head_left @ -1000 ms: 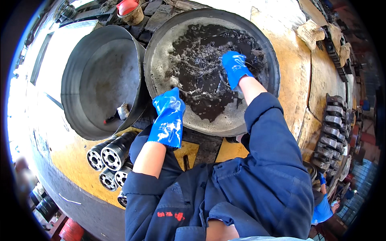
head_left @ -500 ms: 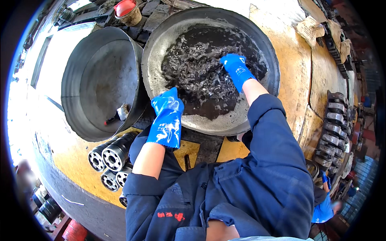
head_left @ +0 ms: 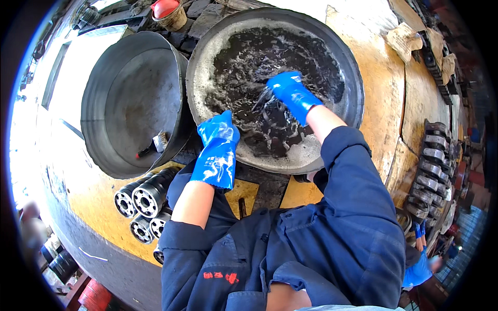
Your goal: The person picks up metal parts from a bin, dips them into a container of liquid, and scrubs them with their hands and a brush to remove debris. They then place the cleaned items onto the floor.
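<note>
A wide round metal basin (head_left: 354, 111) of dark, foamy liquid (head_left: 244, 57) stands in front of me. My left hand (head_left: 219, 129), in a blue rubber glove, is closed on the basin's near-left rim. In a matching glove, my right hand (head_left: 290, 93) reaches over the middle of the basin, its fingers curled down at the churning liquid. Dark grey streaks show beside those fingertips; whether they are splash or a held thing, I cannot tell. Spray and the glove hide the fingertips.
Left of the basin stands a deep metal tub (head_left: 96, 124) with a brush (head_left: 158, 142) inside. Several metal cylinders (head_left: 148, 201) lie below it. A crankshaft-like part (head_left: 430, 168) is at right. A bucket (head_left: 174, 19) stands behind; a person in blue (head_left: 417, 272) is at lower right.
My right hand has moved left across the basin, and the liquid swirls differently, with light streaks below the hand. My left hand stays at the rim.
</note>
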`<state>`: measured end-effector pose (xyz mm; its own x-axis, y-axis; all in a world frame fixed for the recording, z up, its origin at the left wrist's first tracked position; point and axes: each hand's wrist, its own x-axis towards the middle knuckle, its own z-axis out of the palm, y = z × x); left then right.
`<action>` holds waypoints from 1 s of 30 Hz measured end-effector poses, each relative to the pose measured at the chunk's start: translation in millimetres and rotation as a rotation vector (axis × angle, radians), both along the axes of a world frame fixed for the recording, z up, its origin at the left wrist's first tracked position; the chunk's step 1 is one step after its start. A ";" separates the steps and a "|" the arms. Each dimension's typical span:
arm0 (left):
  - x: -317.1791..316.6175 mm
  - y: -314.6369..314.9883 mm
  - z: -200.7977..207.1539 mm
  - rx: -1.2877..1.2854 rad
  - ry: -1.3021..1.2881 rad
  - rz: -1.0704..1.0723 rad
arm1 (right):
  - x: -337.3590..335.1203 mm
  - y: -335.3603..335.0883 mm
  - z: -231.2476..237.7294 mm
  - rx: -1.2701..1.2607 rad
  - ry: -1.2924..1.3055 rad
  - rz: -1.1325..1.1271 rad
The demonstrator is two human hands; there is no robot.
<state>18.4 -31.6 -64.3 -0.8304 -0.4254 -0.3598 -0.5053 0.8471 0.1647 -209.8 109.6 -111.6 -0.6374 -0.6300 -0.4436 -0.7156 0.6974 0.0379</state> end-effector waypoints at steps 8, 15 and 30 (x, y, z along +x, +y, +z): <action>-0.1 -0.8 4.0 -0.008 -0.037 0.004 | -17.7 19.6 13.5 -0.028 0.097 -0.201; 6.3 -4.6 -9.8 0.005 0.020 0.002 | 48.0 -41.4 2.1 -0.059 -0.014 0.451; 1.6 -1.6 -6.2 0.010 0.031 0.012 | 18.0 -32.0 0.3 0.030 0.012 -0.017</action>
